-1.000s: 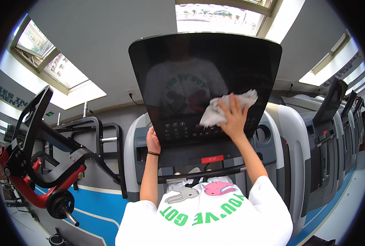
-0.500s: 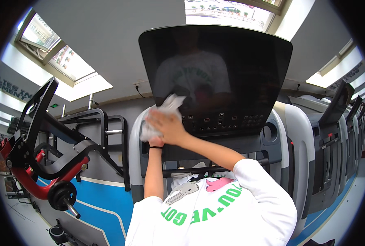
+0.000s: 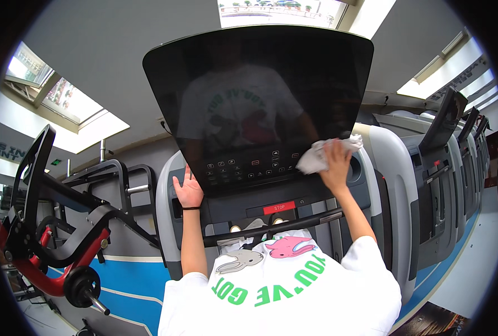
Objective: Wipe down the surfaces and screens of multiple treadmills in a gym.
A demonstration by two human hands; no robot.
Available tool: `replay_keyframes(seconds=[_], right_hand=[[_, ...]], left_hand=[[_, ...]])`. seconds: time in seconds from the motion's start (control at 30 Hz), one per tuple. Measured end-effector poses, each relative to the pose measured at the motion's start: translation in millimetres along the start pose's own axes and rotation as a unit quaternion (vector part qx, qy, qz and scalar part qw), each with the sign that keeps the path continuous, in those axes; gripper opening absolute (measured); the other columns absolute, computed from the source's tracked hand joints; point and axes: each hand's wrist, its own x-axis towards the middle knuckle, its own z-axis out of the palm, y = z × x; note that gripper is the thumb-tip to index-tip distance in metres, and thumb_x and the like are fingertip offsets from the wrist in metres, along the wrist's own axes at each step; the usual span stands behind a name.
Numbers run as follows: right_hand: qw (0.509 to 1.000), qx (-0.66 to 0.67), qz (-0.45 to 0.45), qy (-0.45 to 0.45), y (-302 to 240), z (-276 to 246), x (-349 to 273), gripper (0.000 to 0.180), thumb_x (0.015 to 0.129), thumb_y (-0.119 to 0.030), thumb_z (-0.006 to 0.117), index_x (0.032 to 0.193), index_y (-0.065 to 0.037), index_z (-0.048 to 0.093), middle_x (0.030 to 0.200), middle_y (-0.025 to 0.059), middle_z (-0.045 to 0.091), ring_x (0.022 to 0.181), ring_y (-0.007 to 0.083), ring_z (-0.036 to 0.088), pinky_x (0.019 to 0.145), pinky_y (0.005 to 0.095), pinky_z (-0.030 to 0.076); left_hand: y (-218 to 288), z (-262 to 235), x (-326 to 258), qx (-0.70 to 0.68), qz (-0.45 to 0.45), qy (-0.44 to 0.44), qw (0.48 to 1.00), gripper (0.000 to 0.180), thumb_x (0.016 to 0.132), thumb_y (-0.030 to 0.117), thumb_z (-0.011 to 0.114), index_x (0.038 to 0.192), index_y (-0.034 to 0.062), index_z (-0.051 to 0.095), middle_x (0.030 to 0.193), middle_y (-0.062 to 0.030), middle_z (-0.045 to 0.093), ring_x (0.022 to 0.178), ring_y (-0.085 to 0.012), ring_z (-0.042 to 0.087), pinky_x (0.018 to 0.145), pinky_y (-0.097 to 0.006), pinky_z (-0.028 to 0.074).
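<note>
Before me stands a treadmill console with a large black glossy screen (image 3: 260, 89). My right hand (image 3: 335, 167) presses a crumpled white cloth (image 3: 314, 159) against the screen's lower right corner, fingers spread over it. At the lower left edge of the screen is my left hand (image 3: 189, 191), palm showing and thumb apart, with nothing in it. Some of its fingers pass partly behind the screen's edge. A row of lit touch buttons (image 3: 254, 163) runs along the lower part of the screen. Below it sits a red stop button (image 3: 279, 208).
A black handlebar (image 3: 271, 229) crosses between the console and my body. To the left stands a weight machine with red and black arms (image 3: 86, 255). More treadmills (image 3: 445, 140) line up on the right. Windows (image 3: 72, 101) open onto the outside.
My right hand has carried the cloth from the screen's lower left corner to its lower right. My left hand, formerly beneath it, is now uncovered. The view has shifted, showing the stop button.
</note>
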Motion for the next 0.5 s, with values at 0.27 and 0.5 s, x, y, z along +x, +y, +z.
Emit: replay_keyframes(seconds=[0.27,0.5], right_hand=[[0.931,0.238,0.14,0.24,-72,-59,167,0.065,0.089,-0.042,0.05,0.143,-0.012,0.031,0.152,0.0154,0.013,0.141,0.0332,0.0,0.105,0.0581,-0.009],[0.954,0.259,-0.15,0.006,-279,26,120,0.073,0.073,-0.036,0.064,0.139,-0.018,0.038,0.147,0.0068,0.031,0.136,0.0309,0.025,0.104,0.0533,0.023]], left_hand=[[-5,-1,4,-0.023,-0.02,-0.033,0.999,0.066,0.093,0.055,0.03,0.14,0.0083,0.029,0.145,-0.0114,0.031,0.135,-0.0281,0.027,0.11,-0.043,0.021],[-12,-2,9,-0.029,0.009,0.041,0.999,0.069,0.094,0.052,0.031,0.142,0.0025,0.023,0.145,-0.0138,0.031,0.134,-0.0288,0.028,0.111,-0.038,0.019]])
